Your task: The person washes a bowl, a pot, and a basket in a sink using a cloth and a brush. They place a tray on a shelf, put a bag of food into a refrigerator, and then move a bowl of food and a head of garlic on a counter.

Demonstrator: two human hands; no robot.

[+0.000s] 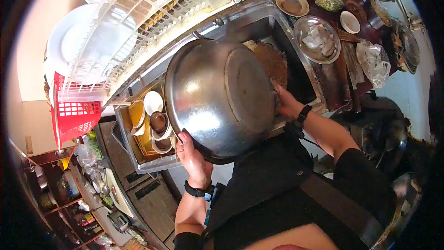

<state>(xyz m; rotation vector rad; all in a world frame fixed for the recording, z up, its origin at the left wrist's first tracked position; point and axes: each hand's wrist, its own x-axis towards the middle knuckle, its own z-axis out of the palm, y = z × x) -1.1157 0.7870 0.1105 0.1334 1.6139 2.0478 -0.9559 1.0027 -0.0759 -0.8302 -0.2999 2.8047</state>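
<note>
Seen from above, a large metal pot (199, 95) held in mid-air over a double sink, tipped well over, with the rounded outer wall toward the viewer, the flat base facing the right and the wide rim at the left. At the lower left, left hand (196, 162) grasping the rim, thumb pressed on the outside edge, other fingers hidden behind the metal. At the right, right hand (289, 104) reaching to the pot beside the base, fingers partly out of sight; impossible to tell whether clenched on the metal or simply propping. Probably fairly heavy and awkward for its bulk, stiff all over, hard to break but easy to dent or bang against the sink edge. Likely slippery too, judging by the smooth, shiny wall. Best taken by the rim on one side, with a firm palm low on the body near the base on the other, for balance against rolling. Just beside the pot, at the left, small bowls (153, 103) in a sink basin (159, 165); beyond, at the upper right, a dark basin (301, 84). Farther right, a metal bowl (336, 41) of pale pieces; at the far left, a red basket (78, 111).
</note>
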